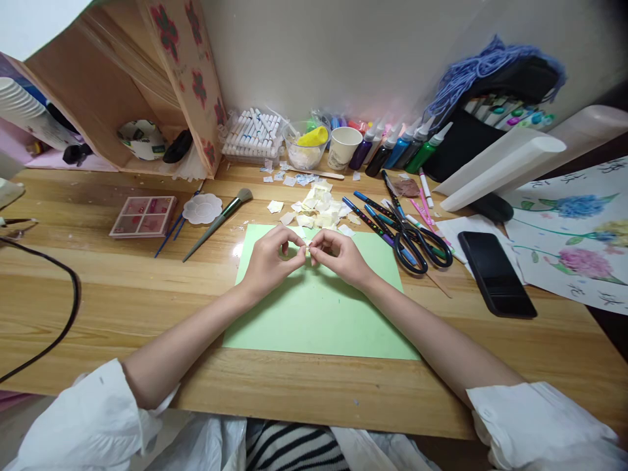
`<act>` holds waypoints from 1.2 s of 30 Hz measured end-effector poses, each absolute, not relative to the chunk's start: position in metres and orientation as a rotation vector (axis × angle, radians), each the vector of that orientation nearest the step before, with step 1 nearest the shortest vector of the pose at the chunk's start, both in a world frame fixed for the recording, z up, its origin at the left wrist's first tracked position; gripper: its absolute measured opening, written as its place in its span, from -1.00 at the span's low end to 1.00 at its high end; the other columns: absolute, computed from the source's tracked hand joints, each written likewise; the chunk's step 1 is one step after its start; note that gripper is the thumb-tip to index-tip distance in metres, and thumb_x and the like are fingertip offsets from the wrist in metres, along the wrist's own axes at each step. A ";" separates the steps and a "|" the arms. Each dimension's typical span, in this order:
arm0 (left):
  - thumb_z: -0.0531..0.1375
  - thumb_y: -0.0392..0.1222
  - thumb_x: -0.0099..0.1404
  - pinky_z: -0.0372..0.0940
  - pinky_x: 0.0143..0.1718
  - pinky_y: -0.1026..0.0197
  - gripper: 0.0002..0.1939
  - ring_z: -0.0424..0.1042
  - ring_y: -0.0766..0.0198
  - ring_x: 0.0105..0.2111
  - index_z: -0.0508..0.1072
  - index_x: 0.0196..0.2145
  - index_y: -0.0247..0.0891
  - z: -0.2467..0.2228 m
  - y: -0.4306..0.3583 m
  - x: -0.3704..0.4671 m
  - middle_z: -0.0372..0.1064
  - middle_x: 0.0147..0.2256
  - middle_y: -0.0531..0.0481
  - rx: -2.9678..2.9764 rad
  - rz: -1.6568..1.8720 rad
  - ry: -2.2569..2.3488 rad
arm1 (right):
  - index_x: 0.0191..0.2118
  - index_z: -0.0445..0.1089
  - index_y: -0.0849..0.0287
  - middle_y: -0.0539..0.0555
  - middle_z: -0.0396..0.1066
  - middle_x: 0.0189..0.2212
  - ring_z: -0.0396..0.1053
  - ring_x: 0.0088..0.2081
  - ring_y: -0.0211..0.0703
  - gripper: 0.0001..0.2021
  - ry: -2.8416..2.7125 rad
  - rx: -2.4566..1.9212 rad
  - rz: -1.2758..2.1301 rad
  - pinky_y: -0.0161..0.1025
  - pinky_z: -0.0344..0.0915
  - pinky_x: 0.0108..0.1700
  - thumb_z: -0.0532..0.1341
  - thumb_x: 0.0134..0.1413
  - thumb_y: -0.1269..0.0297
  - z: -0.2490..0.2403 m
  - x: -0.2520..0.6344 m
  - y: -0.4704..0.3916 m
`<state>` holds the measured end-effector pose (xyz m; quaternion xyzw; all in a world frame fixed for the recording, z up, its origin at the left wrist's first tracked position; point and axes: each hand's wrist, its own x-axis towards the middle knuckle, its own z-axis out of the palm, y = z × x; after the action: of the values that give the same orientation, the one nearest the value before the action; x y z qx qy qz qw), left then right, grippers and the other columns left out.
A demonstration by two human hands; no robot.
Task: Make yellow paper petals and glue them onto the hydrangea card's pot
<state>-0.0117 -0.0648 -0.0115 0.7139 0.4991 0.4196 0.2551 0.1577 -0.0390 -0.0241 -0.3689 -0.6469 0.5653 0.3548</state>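
My left hand (273,258) and my right hand (339,255) meet above the upper part of a light green paper sheet (314,320). Thumb and forefinger of each hand pinch the same small, pale scrap of paper (308,248), mostly covered by the fingertips. Just beyond the fingers lies a loose pile of torn cream paper pieces (321,204), spilling onto the sheet's far edge. Black-handled scissors (409,235) rest to the right of my right hand, across several pens (367,219). A brush (218,222) with a green handle lies beyond my left hand.
Along the wall stand a box of markers (252,134), a clear bowl (305,147), a paper cup (343,147) and several paint bottles (400,150). A phone (496,275) lies at right, near rolled paper (505,170). At left are a pink palette (143,216) and a black cable (76,294).
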 end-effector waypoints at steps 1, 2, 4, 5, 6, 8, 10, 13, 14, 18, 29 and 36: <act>0.17 -0.33 0.14 0.16 -0.43 0.30 -0.97 0.18 0.39 -0.50 0.39 -0.43 -0.25 -0.012 -0.065 -0.012 0.35 -0.41 0.05 1.938 1.139 1.352 | -0.39 0.30 0.19 -0.01 0.35 -0.54 0.33 -0.49 -0.28 -0.75 -1.674 -0.955 1.459 -0.31 0.21 -0.44 0.22 0.01 0.08 -0.024 0.158 -0.039; 0.17 -0.33 0.14 0.16 -0.43 0.30 -0.97 0.18 0.39 -0.50 0.39 -0.43 -0.25 -0.012 -0.065 -0.012 0.35 -0.41 0.05 1.937 1.141 1.350 | -0.39 0.30 0.18 -0.01 0.35 -0.54 0.32 -0.49 -0.28 -0.75 -1.677 -0.958 1.455 -0.31 0.21 -0.45 0.22 0.01 0.08 -0.024 0.158 -0.039; 0.17 -0.33 0.15 0.16 -0.43 0.31 -0.97 0.18 0.39 -0.50 0.39 -0.43 -0.25 -0.013 -0.065 -0.012 0.35 -0.41 0.06 1.934 1.142 1.346 | -0.40 0.30 0.18 -0.01 0.35 -0.54 0.31 -0.50 -0.28 -0.75 -1.680 -0.969 1.447 -0.31 0.20 -0.46 0.22 0.01 0.08 -0.024 0.157 -0.039; 0.17 -0.33 0.15 0.16 -0.43 0.31 -0.97 0.18 0.39 -0.50 0.39 -0.42 -0.25 -0.013 -0.065 -0.012 0.35 -0.41 0.06 1.933 1.137 1.346 | -0.40 0.30 0.18 -0.01 0.35 -0.54 0.31 -0.50 -0.28 -0.75 -1.678 -0.976 1.442 -0.31 0.19 -0.46 0.23 0.01 0.08 -0.024 0.157 -0.039; 0.17 -0.32 0.15 0.16 -0.43 0.31 -0.98 0.18 0.39 -0.50 0.38 -0.42 -0.25 -0.013 -0.064 -0.012 0.35 -0.41 0.06 1.932 1.133 1.349 | -0.40 0.29 0.19 -0.01 0.35 -0.54 0.30 -0.51 -0.29 -0.75 -1.672 -0.982 1.437 -0.31 0.19 -0.47 0.23 0.00 0.08 -0.024 0.157 -0.039; 0.17 -0.31 0.16 0.16 -0.43 0.31 -0.99 0.19 0.40 -0.50 0.38 -0.42 -0.26 -0.013 -0.064 -0.011 0.35 -0.41 0.06 1.925 1.128 1.364 | -0.41 0.29 0.19 -0.01 0.34 -0.54 0.28 -0.51 -0.29 -0.75 -1.659 -0.994 1.425 -0.31 0.18 -0.47 0.24 0.00 0.10 -0.025 0.157 -0.039; 0.18 -0.28 0.16 0.16 -0.44 0.32 -0.97 0.21 0.40 -0.50 0.37 -0.43 -0.27 -0.013 -0.064 -0.011 0.35 -0.41 0.06 1.909 1.125 1.381 | -0.41 0.29 0.19 -0.02 0.33 -0.54 0.27 -0.52 -0.30 -0.76 -1.646 -1.006 1.408 -0.31 0.18 -0.47 0.24 0.00 0.11 -0.026 0.157 -0.039; 0.18 -0.23 0.17 0.18 -0.45 0.32 -0.93 0.25 0.40 -0.50 0.38 -0.44 -0.28 -0.013 -0.065 -0.011 0.37 -0.44 0.05 1.887 1.091 1.373 | -0.43 0.28 0.19 -0.02 0.32 -0.54 0.26 -0.52 -0.30 -0.76 -1.629 -1.026 1.398 -0.31 0.18 -0.47 0.24 -0.02 0.11 -0.026 0.157 -0.039; 0.18 -0.22 0.17 0.19 -0.44 0.32 -0.92 0.27 0.40 -0.49 0.39 -0.43 -0.28 -0.013 -0.066 -0.010 0.38 -0.45 0.04 1.883 1.078 1.363 | -0.43 0.28 0.19 -0.02 0.32 -0.54 0.25 -0.53 -0.31 -0.75 -1.623 -1.030 1.401 -0.31 0.18 -0.47 0.25 -0.02 0.11 -0.026 0.156 -0.039; 0.19 -0.20 0.16 0.22 -0.43 0.31 -0.90 0.32 0.38 -0.46 0.42 -0.43 -0.29 -0.013 -0.066 -0.009 0.41 -0.44 0.02 1.875 1.075 1.348 | -0.44 0.29 0.20 -0.01 0.32 -0.53 0.25 -0.53 -0.30 -0.75 -1.627 -1.032 1.408 -0.31 0.17 -0.48 0.25 -0.04 0.11 -0.025 0.156 -0.039; 0.17 -0.25 0.15 0.20 -0.45 0.33 -0.92 0.28 0.39 -0.50 0.42 -0.46 -0.30 -0.014 -0.064 -0.010 0.38 -0.49 0.04 1.854 1.078 1.384 | -0.41 0.27 0.18 -0.02 0.31 -0.52 0.27 -0.50 -0.29 -0.82 -1.654 -1.037 1.344 -0.31 0.19 -0.44 0.22 0.01 0.18 -0.027 0.156 -0.039; 0.17 -0.28 0.15 0.19 -0.45 0.35 -0.95 0.26 0.41 -0.49 0.41 -0.45 -0.28 -0.014 -0.065 -0.010 0.37 -0.48 0.06 1.930 1.085 1.351 | -0.41 0.28 0.18 -0.02 0.31 -0.51 0.28 -0.46 -0.28 -0.89 -1.693 -1.069 1.275 -0.30 0.20 -0.40 0.20 0.00 0.27 -0.028 0.154 -0.041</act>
<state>-0.0100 -0.0647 -0.0141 0.7163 0.5015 0.4027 0.2707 0.1543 -0.0408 -0.0275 -0.4174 -0.6613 0.4981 0.3747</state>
